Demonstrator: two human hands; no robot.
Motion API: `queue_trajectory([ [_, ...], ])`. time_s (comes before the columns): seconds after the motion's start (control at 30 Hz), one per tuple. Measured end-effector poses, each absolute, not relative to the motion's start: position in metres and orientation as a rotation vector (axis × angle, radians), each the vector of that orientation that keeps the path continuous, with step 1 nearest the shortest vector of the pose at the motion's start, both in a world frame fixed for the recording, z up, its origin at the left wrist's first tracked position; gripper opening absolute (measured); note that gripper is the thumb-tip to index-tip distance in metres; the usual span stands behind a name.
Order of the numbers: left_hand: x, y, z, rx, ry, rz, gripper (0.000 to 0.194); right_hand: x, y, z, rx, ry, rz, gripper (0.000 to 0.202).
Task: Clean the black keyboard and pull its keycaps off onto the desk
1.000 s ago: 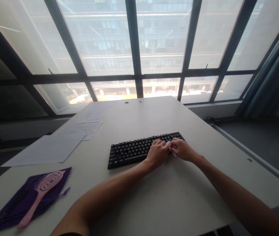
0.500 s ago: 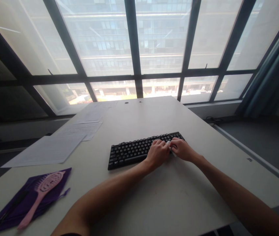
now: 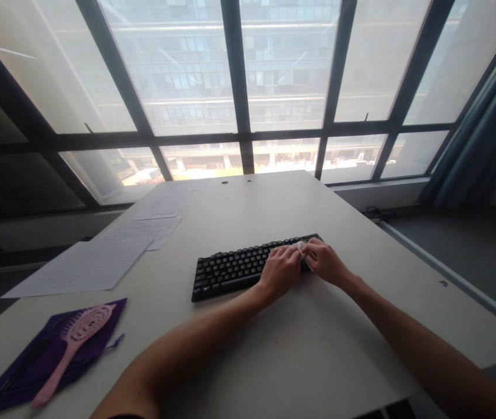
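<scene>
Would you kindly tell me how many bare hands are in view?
2: the left hand over the keyboard, and the right hand beside it, near the keyboard's right end, pinching something white.

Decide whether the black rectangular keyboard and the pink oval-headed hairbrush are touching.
Apart. The head view shows white tabletop between the keyboard and the hairbrush.

Keyboard [image 3: 228,269]: matt black plastic. White wad [image 3: 301,247]: tissue or cloth, can't tell. Desk [image 3: 257,206]: smooth, faint sheen. Near-left corner: plastic brush [image 3: 70,348] on cloth pouch [image 3: 51,355]. Left edge: matt paper sheets [image 3: 86,267].
</scene>
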State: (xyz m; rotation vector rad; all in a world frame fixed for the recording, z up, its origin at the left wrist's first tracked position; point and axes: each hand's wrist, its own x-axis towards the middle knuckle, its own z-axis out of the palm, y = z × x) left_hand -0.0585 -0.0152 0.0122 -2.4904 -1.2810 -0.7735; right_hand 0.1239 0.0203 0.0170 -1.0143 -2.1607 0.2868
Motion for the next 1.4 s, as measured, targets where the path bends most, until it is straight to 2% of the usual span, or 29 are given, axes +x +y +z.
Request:
queue_trajectory([
  [0.13, -0.058, -0.013, 0.007, -2.472, -1.314, -0.733, 0.034, 0.125, 0.026, 0.011, -1.033, -2.134, 0.233, 0.024],
  [0.4, -0.059, -0.009, -0.002, -2.498, -1.358, -0.599, 0.037, 0.127, 0.031, 0.0, -1.113, -2.273, 0.211, 0.024],
  [0.93, -0.06, -0.01, 0.0, -2.526, -1.342, -0.65, 0.033, 0.128, 0.032, 0.0, -1.086, -2.279, 0.22, 0.023],
  [1.17, -0.059, -0.013, 0.007, -2.547, -1.287, -0.729, 0.022, 0.125, 0.028, 0.005, -1.055, -2.224, 0.24, 0.024],
  [1.4, -0.061, -0.012, 0.011, -2.523, -1.268, -0.672, 0.02, 0.123, 0.026, 0.006, -0.995, -2.179, 0.25, 0.025],
])
